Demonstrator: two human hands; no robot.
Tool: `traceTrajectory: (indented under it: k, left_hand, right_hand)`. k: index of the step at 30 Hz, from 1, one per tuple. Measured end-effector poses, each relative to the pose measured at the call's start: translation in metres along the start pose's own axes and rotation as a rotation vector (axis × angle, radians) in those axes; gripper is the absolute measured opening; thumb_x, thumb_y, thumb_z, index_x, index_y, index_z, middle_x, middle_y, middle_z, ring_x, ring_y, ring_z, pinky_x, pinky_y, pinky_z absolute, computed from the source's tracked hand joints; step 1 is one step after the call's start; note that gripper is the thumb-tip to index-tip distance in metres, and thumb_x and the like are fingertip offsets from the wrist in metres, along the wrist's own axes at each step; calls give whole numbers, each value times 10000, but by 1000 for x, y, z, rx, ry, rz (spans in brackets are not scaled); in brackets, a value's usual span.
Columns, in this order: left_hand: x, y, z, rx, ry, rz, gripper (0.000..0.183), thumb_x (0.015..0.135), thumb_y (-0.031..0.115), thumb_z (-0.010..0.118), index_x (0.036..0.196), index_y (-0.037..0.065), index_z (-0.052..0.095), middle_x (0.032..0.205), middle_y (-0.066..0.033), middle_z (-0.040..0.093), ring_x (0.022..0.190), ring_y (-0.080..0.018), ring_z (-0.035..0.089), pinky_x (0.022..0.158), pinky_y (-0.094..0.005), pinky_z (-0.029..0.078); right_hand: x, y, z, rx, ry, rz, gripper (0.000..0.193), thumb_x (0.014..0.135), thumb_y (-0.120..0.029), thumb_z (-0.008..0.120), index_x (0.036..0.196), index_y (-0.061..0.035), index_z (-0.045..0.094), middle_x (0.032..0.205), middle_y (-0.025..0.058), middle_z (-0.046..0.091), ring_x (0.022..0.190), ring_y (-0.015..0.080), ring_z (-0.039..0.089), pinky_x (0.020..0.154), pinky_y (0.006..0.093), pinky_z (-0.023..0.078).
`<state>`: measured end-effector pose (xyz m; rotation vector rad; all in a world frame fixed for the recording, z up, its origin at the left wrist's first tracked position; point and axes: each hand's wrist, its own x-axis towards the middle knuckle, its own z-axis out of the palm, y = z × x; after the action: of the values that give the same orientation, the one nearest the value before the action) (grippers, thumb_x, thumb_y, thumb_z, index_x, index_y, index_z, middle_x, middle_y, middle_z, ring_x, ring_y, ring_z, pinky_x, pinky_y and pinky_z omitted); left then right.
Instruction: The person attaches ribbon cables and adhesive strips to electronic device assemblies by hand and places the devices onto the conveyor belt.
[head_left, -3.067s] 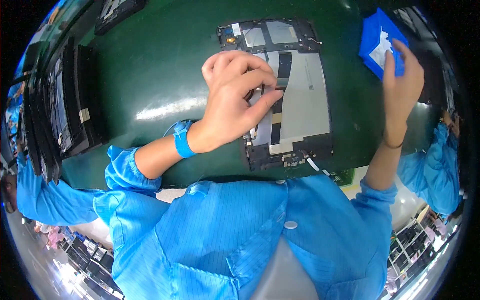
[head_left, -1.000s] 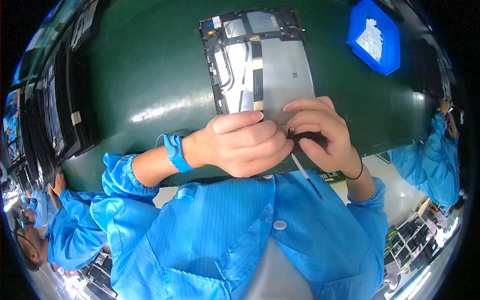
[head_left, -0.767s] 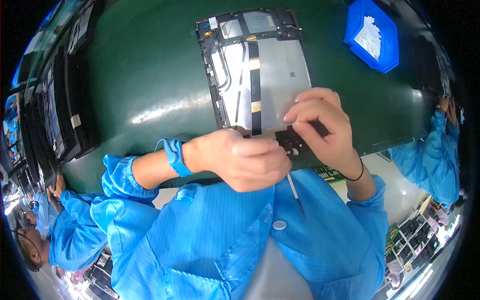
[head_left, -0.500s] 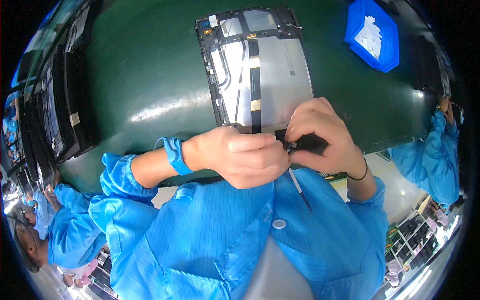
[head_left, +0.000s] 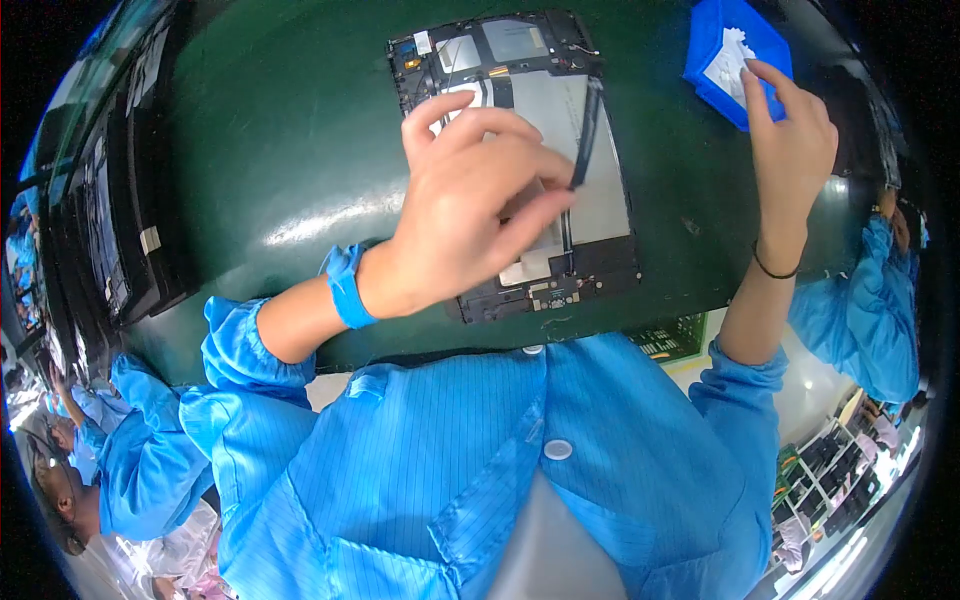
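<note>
My left hand (head_left: pixel 480 200) is over an opened tablet-like device (head_left: pixel 605 215), blurred by motion. Between its thumb and index finger is a slim dark stick-like tool (head_left: pixel 587 135), pointing up and away; its exact kind is unclear. Silver plates, black bands and small boards show inside the device, partly covered by that hand. At the far right, my right hand (head_left: pixel 795 145) reaches to a blue bin (head_left: pixel 708 88). Its thumb and finger are pinched together at the white paper-like pieces (head_left: pixel 732 55) in the bin. Whether a piece is between the fingertips is hidden.
The device lies on a green table mat (head_left: pixel 270 130). A row of dark panels (head_left: pixel 140 220) stands along the left edge. People in blue work coats (head_left: pixel 150 450) sit at the left, with another sleeve (head_left: pixel 850 320) at the right. A green circuit-board-like sheet (head_left: pixel 675 338) shows beyond the near edge.
My hands were together at the device's near end. The left has moved up over the device with the dark tool; the right has gone to the bin. The device's near end is uncovered.
</note>
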<state>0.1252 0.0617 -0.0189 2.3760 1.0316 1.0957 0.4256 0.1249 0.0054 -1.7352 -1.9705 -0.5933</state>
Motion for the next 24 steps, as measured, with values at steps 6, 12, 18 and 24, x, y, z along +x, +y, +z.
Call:
traceTrajectory:
  k: [6,12,18,24]
  left_hand:
    - [-7,-9,1,71,-59,-159,166,711,142,793,823,140,671,907,19,638,991,-203,555,1013,-430,262]
    - [-4,-11,3,108,-79,-164,162,702,176,798,787,144,664,938,13,618,1009,-225,517,981,-414,272]
    - [-3,-12,5,108,-68,-162,165,699,184,802,777,143,663,930,12,616,994,-227,516,969,-409,277]
    - [-1,-11,5,105,-84,-175,156,707,185,796,769,144,659,931,8,616,991,-232,518,968,-411,279]
  right_hand:
    - [-55,-62,-19,523,-100,-261,71,812,-168,672,878,-159,694,968,-13,699,841,206,607,744,357,429]
    - [-108,-105,-47,599,-266,-396,234,713,-174,720,946,-161,704,1018,-47,659,853,165,572,745,332,404]
    - [-110,-108,-45,591,-241,-375,202,714,-180,716,915,-156,716,1013,-49,659,846,164,565,743,335,402]
    - [-109,-109,-46,586,-234,-353,191,715,-173,712,905,-157,711,996,-47,657,850,164,575,752,338,398]
